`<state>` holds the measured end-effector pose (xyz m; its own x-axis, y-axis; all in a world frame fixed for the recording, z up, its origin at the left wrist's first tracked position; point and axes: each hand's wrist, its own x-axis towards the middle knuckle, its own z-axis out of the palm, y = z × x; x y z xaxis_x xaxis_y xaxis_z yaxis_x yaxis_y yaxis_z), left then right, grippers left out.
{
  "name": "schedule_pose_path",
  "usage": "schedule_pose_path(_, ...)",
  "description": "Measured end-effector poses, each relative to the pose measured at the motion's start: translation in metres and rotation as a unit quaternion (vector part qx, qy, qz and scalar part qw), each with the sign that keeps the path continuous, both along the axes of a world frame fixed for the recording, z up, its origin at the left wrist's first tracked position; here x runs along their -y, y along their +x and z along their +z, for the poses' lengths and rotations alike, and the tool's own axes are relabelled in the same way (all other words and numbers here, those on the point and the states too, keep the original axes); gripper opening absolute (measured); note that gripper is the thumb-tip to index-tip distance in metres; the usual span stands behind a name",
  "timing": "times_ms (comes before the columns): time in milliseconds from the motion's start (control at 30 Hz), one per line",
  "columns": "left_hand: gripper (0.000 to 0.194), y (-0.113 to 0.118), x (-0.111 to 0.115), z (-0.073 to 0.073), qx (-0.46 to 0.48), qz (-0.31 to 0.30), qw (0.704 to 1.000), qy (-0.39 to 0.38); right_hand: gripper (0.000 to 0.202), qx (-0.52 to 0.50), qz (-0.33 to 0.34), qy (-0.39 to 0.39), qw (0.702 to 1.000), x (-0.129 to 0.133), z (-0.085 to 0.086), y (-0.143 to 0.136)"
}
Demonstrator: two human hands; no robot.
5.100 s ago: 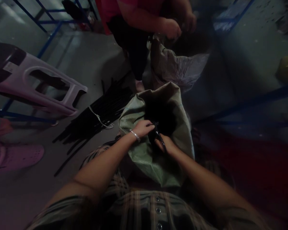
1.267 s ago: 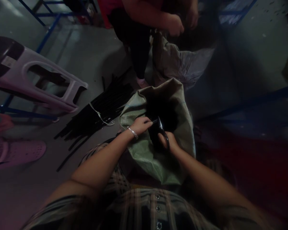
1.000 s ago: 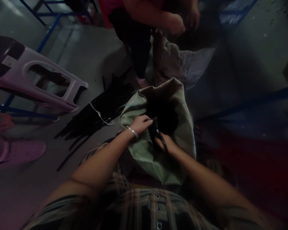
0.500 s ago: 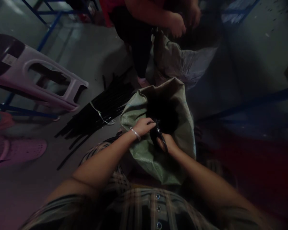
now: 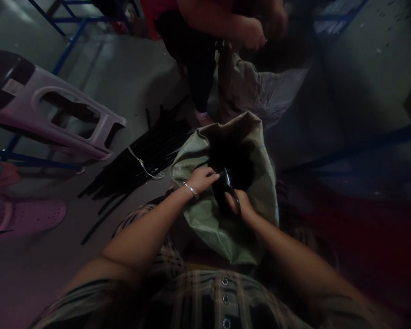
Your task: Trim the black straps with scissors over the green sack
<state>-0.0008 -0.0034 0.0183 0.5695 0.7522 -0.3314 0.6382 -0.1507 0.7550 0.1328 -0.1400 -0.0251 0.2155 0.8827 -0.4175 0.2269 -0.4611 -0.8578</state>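
Holding scissors [image 5: 230, 189] in right hand [image 5: 241, 206] | left hand [image 5: 202, 179] pinching dark piece | sack [image 5: 205, 219] | black strips [image 5: 147, 157] left

sack [image 5: 222, 228] in lap | strips [image 5: 147, 157] left of it | stool [image 5: 55, 114] farther left | co-worker's bag [image 5: 260, 91] behind

Scissors [image 5: 230, 191] blades apart again, tips toward 12 o'clock over dark sack mouth; half second ago closed, as at 1.0 s; last open at 1.3 s. Right hand [image 5: 239, 204] shifted slightly toward 3 o'clock since then. Left hand [image 5: 201, 179] pinching thin dark piece, moved slightly toward 12 o'clock from half second ago. Co-worker's hand [image 5: 255, 36] at 12 o'clock drifted slightly toward 3 o'clock since first picture.
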Motion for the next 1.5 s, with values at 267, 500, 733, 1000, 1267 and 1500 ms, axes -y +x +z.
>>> schedule_pose_path(267, 0.027, 0.000, 0.000, 0.008, 0.009, 0.034, 0.997, -0.072, 0.034, -0.007, -0.028, -0.022, 0.999, -0.003, 0.008, 0.000)
schedule_pose_path(500, 0.031, -0.002, -0.004, 0.004, 0.030, 0.065, 0.995, -0.065, 0.018, 0.004, 0.050, -0.061, 0.997, -0.004, 0.005, 0.000)
schedule_pose_path(733, 0.027, 0.002, 0.005, 0.002, 0.026, 0.024, 0.999, -0.033, 0.017, 0.045, 0.117, 0.005, 0.992, -0.002, 0.000, 0.000)
schedule_pose_path(1000, 0.023, 0.005, 0.009, 0.000, 0.006, -0.005, 1.000, -0.005, 0.015, 0.069, 0.126, 0.021, 0.989, 0.000, -0.004, 0.001)
schedule_pose_path(1267, 0.026, 0.006, 0.009, 0.001, 0.026, 0.031, 0.997, -0.065, 0.029, 0.036, 0.069, 0.027, 0.997, 0.003, -0.004, -0.006)
schedule_pose_path(1500, 0.025, 0.003, 0.005, 0.007, 0.067, 0.048, 0.986, -0.145, 0.030, 0.014, 0.026, 0.003, 1.000, 0.001, 0.003, -0.008)
